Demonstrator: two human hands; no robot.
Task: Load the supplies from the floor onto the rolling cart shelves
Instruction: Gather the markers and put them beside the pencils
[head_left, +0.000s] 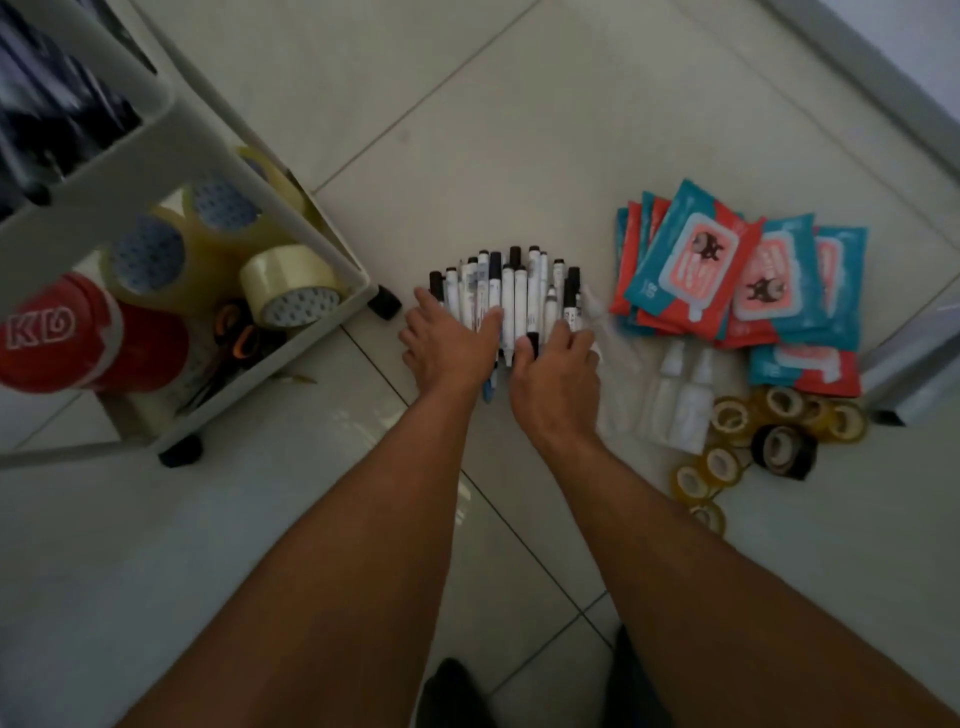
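Observation:
A bundle of black-capped white markers (511, 293) lies side by side on the tiled floor, just right of the white rolling cart (317, 228). My left hand (447, 348) rests flat on the bundle's left side, fingers spread and thumb across the barrels. My right hand (556, 374) covers the near right ends, fingers bent over them and a black-capped marker between thumb and forefinger. The near ends of the markers are hidden under both hands.
The cart's lower shelf holds big clear tape rolls (288, 283), red-lidded tubs (57, 338) and scissors (236, 332). On the floor to the right lie wet-wipe packs (727, 270), two white bottles (680, 400), several small tape rolls (779, 431) and a shiny metal piece (914, 364).

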